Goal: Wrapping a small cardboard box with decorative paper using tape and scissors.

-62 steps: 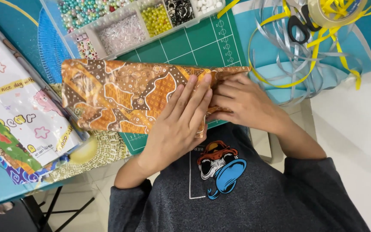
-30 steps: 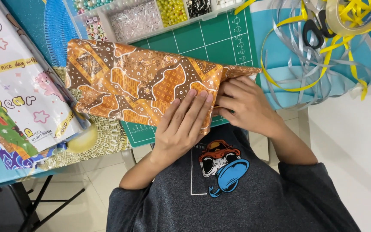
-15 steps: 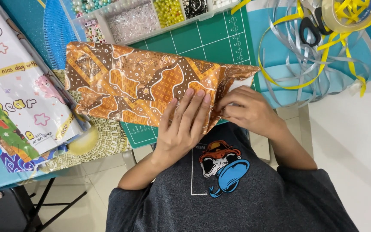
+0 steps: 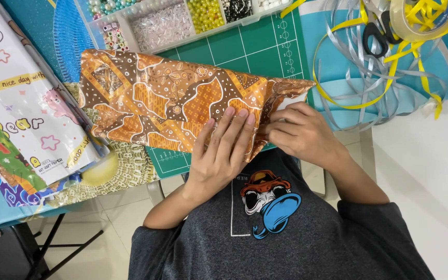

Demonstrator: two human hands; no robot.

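Observation:
A long box wrapped in orange and brown patterned paper (image 4: 156, 98) lies across a green cutting mat (image 4: 250, 49). My left hand (image 4: 221, 153) rests flat on the box's near right part, fingers together, and holds it down. My right hand (image 4: 299, 132) is at the box's right end, fingers pinching and pressing the loose paper flap (image 4: 289, 91) inward. A bit of the paper's white underside shows there.
A clear compartment box of beads (image 4: 167, 23) stands behind the parcel. Sheets of printed gift paper (image 4: 22, 103) are stacked at the left. Tangled yellow and silver ribbon (image 4: 369, 78), black-handled scissors (image 4: 377, 33) and a tape roll (image 4: 416, 21) lie at the right.
My right hand's fingers have pushed the end flap further in against the box. My left hand has slid slightly toward me and stays flat on the parcel.

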